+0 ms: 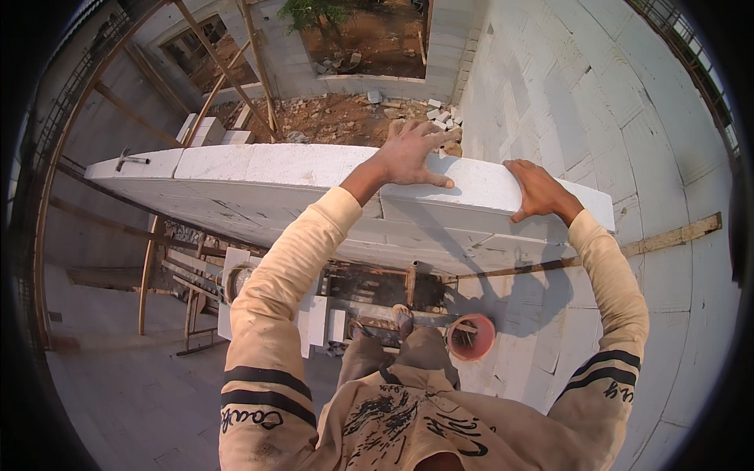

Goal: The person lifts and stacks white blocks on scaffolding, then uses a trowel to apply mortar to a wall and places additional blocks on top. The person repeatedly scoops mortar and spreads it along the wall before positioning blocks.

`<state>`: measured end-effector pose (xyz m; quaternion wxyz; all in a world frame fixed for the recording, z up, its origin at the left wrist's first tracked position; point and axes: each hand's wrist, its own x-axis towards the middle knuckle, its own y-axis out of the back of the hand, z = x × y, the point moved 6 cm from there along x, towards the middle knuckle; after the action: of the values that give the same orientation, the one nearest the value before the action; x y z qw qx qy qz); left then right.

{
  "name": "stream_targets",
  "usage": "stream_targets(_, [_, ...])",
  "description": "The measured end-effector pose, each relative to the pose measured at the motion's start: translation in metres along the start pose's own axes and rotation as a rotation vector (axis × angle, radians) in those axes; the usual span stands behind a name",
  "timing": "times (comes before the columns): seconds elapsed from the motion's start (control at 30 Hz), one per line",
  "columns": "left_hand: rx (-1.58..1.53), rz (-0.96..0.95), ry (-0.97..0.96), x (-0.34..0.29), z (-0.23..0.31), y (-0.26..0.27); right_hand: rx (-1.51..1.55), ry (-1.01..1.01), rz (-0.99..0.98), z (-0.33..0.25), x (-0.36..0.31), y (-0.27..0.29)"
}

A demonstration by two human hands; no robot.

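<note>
A white building block (pixel 479 184) lies on top of the long block wall, a little right of the middle. My left hand (pixel 412 155) is on its left part, fingers spread and bent over the far edge, thumb along the top; the fingertips are hidden. At the right part, my right hand (pixel 540 188) has its fingers over the top and its thumb down on the near face. A hammer (pixel 132 159) rests on the wall's far left end.
Under me are a scaffold plank (pixel 440 319) and an orange-red bucket (pixel 471 337). Loose white blocks (pixel 316 322) are stacked left of my feet. A tall block wall (pixel 652 141) rises on the right. Wooden poles (pixel 217 67) stand at left; rubble (pixel 338 114) lies beyond.
</note>
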<state>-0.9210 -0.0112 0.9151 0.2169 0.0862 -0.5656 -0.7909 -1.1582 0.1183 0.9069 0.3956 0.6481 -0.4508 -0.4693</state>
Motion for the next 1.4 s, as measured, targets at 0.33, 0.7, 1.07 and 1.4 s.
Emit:
stream_targets(0.33, [0.069, -0.072, 0.099, -0.090, -0.069, 0.002, -0.016, -0.011, 0.028, 0.003, 0.000, -0.004])
stream_targets(0.7, [0.119, -0.056, 0.212, -0.086, -0.059, 0.000, -0.033, 0.008, 0.064, 0.004, -0.002, -0.005])
stream_targets(1.07, [-0.043, -0.090, 0.170, -0.076, -0.063, 0.000, 0.245, -0.056, 0.811, -0.014, -0.096, 0.007])
stream_targets(1.4, [-0.102, -0.037, 0.234, -0.066, -0.068, -0.001, 1.502, -0.836, 1.568, 0.225, -0.267, -0.219])
